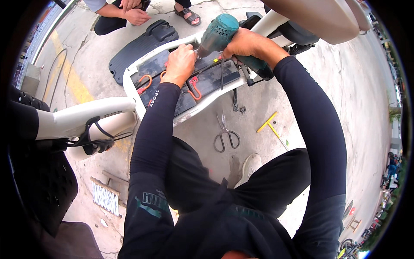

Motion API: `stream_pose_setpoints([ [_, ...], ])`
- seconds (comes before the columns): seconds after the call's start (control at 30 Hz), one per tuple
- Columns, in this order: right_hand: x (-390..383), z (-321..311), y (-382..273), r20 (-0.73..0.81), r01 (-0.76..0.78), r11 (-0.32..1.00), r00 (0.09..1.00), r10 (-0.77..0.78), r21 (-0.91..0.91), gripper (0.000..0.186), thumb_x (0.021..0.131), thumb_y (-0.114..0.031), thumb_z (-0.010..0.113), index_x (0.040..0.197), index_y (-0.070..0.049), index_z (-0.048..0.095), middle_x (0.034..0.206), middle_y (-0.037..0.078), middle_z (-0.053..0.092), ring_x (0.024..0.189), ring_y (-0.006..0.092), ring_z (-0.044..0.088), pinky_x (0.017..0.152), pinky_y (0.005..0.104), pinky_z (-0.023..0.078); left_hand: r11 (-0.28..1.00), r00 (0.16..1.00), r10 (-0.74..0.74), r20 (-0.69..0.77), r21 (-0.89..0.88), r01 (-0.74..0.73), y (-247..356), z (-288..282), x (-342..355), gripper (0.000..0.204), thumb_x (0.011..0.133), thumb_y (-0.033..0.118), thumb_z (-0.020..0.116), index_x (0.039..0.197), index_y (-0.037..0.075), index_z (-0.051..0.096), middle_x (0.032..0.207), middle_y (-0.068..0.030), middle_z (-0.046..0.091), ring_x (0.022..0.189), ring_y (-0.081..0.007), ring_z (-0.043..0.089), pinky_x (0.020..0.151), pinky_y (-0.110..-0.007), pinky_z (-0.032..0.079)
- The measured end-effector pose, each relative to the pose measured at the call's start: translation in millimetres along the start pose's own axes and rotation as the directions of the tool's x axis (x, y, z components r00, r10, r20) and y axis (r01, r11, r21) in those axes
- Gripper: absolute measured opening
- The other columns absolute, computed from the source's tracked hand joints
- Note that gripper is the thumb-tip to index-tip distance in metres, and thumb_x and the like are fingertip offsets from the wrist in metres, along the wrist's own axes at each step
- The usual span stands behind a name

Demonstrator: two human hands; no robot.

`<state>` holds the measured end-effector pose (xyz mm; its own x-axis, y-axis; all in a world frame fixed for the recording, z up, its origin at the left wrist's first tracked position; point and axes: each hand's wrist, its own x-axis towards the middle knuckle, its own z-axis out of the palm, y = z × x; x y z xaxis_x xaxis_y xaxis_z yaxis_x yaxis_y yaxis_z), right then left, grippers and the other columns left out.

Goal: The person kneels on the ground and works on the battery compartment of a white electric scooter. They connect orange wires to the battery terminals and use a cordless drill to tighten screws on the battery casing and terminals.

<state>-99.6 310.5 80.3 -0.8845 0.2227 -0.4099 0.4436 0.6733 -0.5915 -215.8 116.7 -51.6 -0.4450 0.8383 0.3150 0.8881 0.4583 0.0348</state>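
Note:
My right hand (pixel 246 43) is wrapped round the grip of a teal power drill (pixel 221 31), its nose pointing down and left into an open white scooter frame (pixel 189 114). Close beside the drill's nose is my left hand (pixel 181 64), its fingers closed; whatever they pinch is hidden. Beneath both hands, dark batteries (pixel 219 82) lie side by side inside the frame. Orange-red cables (pixel 195 90) loop across their tops, and a black strap (pixel 222 73) crosses them near the right end.
On the concrete near me lie scissors (pixel 225 133) and a yellow T-handle tool (pixel 270 122). A black floor panel (pixel 137 52) rests beyond the frame. Another person's hands (pixel 136 15) and sandalled foot (pixel 189 16) are at the far side. The scooter's brown seat (pixel 317 17) juts in at upper right.

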Motion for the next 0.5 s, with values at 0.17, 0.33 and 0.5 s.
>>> stream_pose_setpoints([
  [0.17, -1, 2, 9, -0.009, 0.019, 0.999, 1.0, -0.019, 0.035, 0.027, 0.069, -0.02, 0.078, 0.084, 0.002, 0.074, 0.079, 0.013, 0.073, 0.07, 0.0243, 0.07, 0.067, 0.0381, 0.055, 0.972, 0.998, -0.053, 0.015, -0.227, 0.055, -4, -1, -2, 0.013, 0.083, 0.014, 0.073, 0.094, 0.007, 0.077, 0.091, -0.0099, 0.066, 0.093, -0.0317, 0.066, 0.082, -0.044, 0.053],
  [0.33, -11, 4, -4, -0.091, 0.036, 0.995, 0.995, -0.044, -0.093, 0.029, 0.069, -0.019, 0.079, 0.087, 0.003, 0.074, 0.079, 0.013, 0.074, 0.069, 0.0255, 0.071, 0.066, 0.0373, 0.056, 0.94, 0.996, -0.082, 0.017, -0.33, 0.083, -12, -2, -3, 0.015, 0.083, 0.014, 0.075, 0.097, 0.009, 0.078, 0.091, -0.011, 0.066, 0.091, -0.0328, 0.066, 0.081, -0.043, 0.052],
  [0.5, -21, 1, -40, -0.105, 0.021, 0.932, 0.992, -0.063, -0.362, 0.032, 0.07, -0.024, 0.078, 0.093, -0.001, 0.078, 0.086, 0.013, 0.076, 0.079, 0.0286, 0.075, 0.073, 0.0381, 0.058, 0.945, 1.0, -0.019, 0.02, -0.327, 0.024, -13, -7, -7, 0.02, 0.082, 0.014, 0.076, 0.101, 0.008, 0.077, 0.099, -0.0109, 0.068, 0.094, -0.0341, 0.067, 0.083, -0.044, 0.052],
])
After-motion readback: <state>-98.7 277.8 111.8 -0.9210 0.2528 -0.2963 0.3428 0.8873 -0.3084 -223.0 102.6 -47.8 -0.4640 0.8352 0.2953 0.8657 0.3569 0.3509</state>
